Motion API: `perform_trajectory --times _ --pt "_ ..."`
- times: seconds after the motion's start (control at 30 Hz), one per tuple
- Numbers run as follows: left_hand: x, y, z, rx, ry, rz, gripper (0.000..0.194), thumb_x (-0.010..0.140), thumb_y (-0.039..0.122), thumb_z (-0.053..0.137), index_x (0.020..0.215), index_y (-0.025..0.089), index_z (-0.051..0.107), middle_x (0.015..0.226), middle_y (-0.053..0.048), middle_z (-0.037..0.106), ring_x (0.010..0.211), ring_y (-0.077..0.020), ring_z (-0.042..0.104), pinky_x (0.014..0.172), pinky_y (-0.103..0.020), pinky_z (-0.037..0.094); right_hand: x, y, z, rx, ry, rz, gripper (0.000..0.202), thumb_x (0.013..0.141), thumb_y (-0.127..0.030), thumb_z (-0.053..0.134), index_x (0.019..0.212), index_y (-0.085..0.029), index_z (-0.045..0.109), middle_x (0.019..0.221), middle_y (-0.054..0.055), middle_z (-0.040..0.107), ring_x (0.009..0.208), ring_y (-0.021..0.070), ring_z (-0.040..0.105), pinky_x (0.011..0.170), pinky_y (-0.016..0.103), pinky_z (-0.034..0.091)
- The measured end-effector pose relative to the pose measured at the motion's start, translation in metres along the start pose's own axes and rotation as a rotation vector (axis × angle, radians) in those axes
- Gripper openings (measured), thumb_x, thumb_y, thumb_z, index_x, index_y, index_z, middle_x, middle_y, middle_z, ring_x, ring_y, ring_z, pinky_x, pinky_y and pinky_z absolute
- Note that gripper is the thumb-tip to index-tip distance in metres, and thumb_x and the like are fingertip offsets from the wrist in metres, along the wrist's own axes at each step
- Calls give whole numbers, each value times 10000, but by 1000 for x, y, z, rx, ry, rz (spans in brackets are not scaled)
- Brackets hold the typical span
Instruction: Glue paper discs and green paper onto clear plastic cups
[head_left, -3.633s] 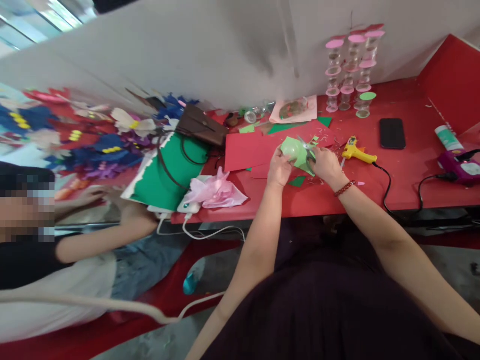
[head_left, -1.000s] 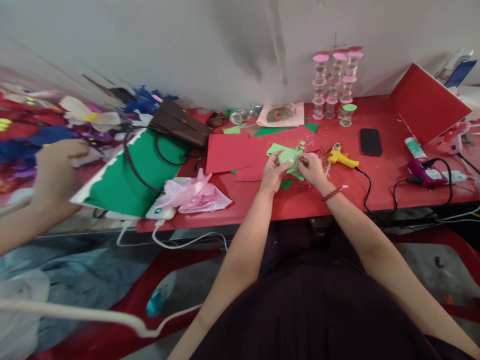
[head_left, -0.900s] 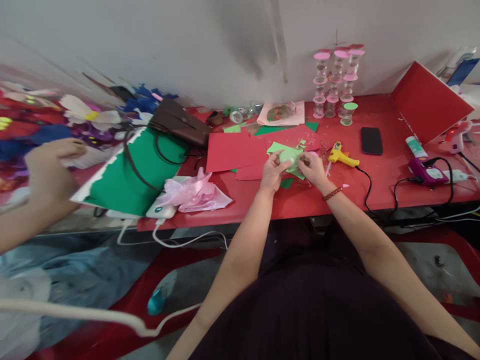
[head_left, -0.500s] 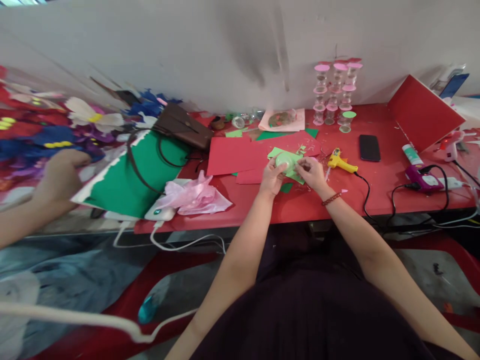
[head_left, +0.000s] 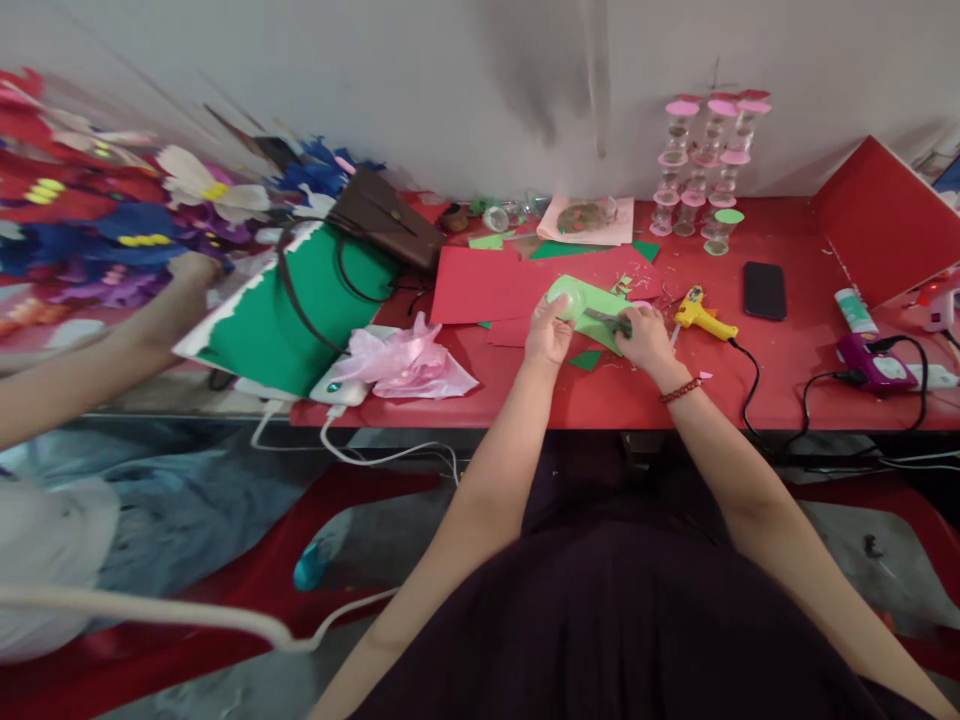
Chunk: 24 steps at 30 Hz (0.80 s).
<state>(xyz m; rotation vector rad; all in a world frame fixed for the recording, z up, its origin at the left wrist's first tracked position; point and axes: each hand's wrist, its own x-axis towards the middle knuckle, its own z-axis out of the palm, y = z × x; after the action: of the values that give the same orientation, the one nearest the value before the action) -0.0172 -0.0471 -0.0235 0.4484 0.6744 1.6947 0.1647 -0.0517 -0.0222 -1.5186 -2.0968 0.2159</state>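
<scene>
In the middle of the table, my left hand is closed on a piece of light green paper with a clear round plastic cup against it. My right hand grips a pair of scissors, whose grey blades point left across the green paper toward the cup. The scissor handles are mostly hidden by my fingers. Sheets of red paper lie beneath and to the left. Just right of my right hand is a yellow glue gun.
Towers of clear cups with pink discs stand by the wall. To the right are a phone, a glue stick and a purple power socket. At left lie pink plastic, a brown bag and another person's hand near paper butterflies.
Scissors now show in my right hand, over the green paper. My left hand keeps its hold on the paper and cup. The view has shifted a little left.
</scene>
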Motion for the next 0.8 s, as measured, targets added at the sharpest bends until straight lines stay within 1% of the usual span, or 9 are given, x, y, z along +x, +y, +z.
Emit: perform_trajectory --times 0.1,0.2,0.3,0.4,0.5,0.63,0.7,0.77,0.8 --pt "-2 0 4 3 -16 12 158 777 122 821 838 203 701 783 16 788 728 -120 755 715 -206 548 4 -5 -10 -86 -175 8 407 829 -95 619 1227 -106 704 1165 200 766 1105 329 701 1009 423 525" --pt "-3 0 5 22 -29 11 154 780 125 822 849 208 711 796 14 791 769 -125 765 734 -204 554 11 -12 -22 -153 -280 42 498 804 -62 640 1301 -87 665 1198 204 758 1105 318 714 903 359 541" --pt "-1 2 4 28 -8 13 139 811 124 799 883 217 724 827 12 798 867 -138 786 781 -208 572 18 -19 -35 -214 -336 71 507 794 -74 681 1300 -73 655 1169 218 764 1078 336 728 856 358 542" --pt "3 5 2 -32 59 41 99 861 135 757 883 221 713 838 15 797 921 -140 795 823 -210 597 23 -18 -46 -147 -306 102 507 787 -114 725 1289 -98 655 1095 186 774 1007 321 736 841 369 552" --pt "7 11 -1 -117 115 49 103 872 177 775 923 222 696 918 -3 809 996 -138 798 892 -207 603 23 -11 -50 175 -246 247 506 777 -140 770 1268 -156 650 973 96 763 832 237 720 745 331 556" --pt "7 22 -5 -193 139 22 197 893 146 751 1051 237 674 1052 -12 813 1123 -149 778 1022 -264 590 17 -9 -41 849 -208 489 414 764 -212 844 1127 -189 648 763 -1 696 616 132 613 582 246 485" --pt "5 28 -7 -189 165 -14 232 908 152 747 1109 242 673 1083 -17 815 1147 -161 773 1047 -295 592 12 -13 -32 1122 -218 478 438 703 -309 914 1039 -210 651 749 -17 681 603 106 567 566 226 469" --pt "4 31 -10 -166 208 -74 222 925 198 753 1136 230 689 1098 -37 820 1168 -175 771 1052 -292 593 9 -20 -22 1289 -236 372 488 653 -425 945 999 -224 666 762 -30 659 615 95 538 581 225 479" --pt "4 32 -11 -157 224 -102 201 936 218 749 1131 218 700 1094 -45 822 1173 -181 771 1050 -287 594 8 -23 -18 1311 -240 306 505 660 -487 931 1015 -230 681 768 -34 645 624 97 531 591 231 484"
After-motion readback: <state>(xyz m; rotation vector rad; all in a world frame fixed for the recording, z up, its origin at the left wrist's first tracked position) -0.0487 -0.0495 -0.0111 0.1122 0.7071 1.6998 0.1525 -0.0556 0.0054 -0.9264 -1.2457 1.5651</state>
